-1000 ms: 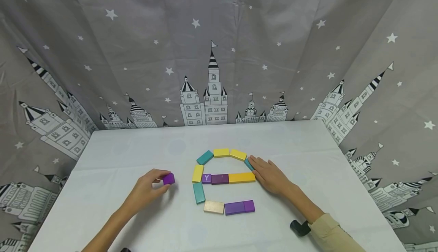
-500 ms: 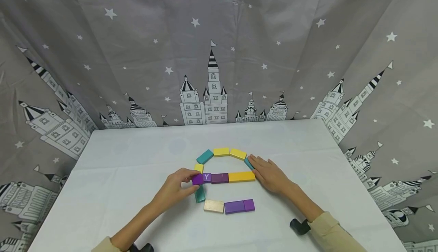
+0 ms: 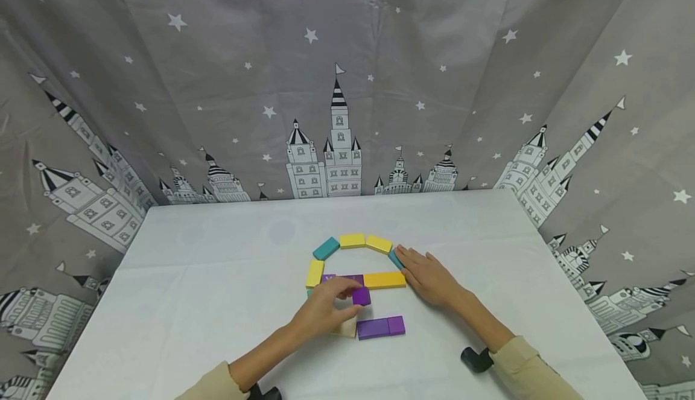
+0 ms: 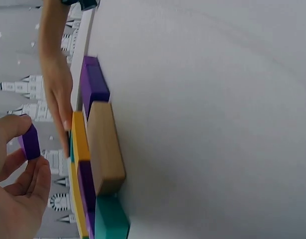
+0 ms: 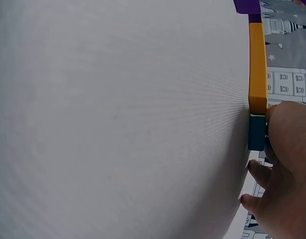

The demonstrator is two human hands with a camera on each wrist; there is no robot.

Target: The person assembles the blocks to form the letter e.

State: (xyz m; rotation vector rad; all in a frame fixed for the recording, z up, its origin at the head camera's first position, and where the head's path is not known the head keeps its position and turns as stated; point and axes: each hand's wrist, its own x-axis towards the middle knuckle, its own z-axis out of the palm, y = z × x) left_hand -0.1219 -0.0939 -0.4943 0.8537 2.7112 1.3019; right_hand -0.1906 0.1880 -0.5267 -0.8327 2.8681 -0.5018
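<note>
My left hand pinches a small purple block between thumb and fingertips, held above the tabletop in the left wrist view. In the head view it overlaps the gap between the crossbar row and a wooden block. That row has an orange-yellow block at its right end and dark purple blocks on the left, partly hidden by my hand. Fingers fairly straight, my right hand lies at a teal block on the right end of the arc, covering part of it.
Yellow blocks and another teal block form the arc's top, with a yellow block down its left side. Two purple blocks sit at lower right. A grey castle-print curtain stands behind the white table.
My left hand has carried the small purple block rightward from the left of the layout, over its left side, to below the crossbar. The right hand has stayed in place.
</note>
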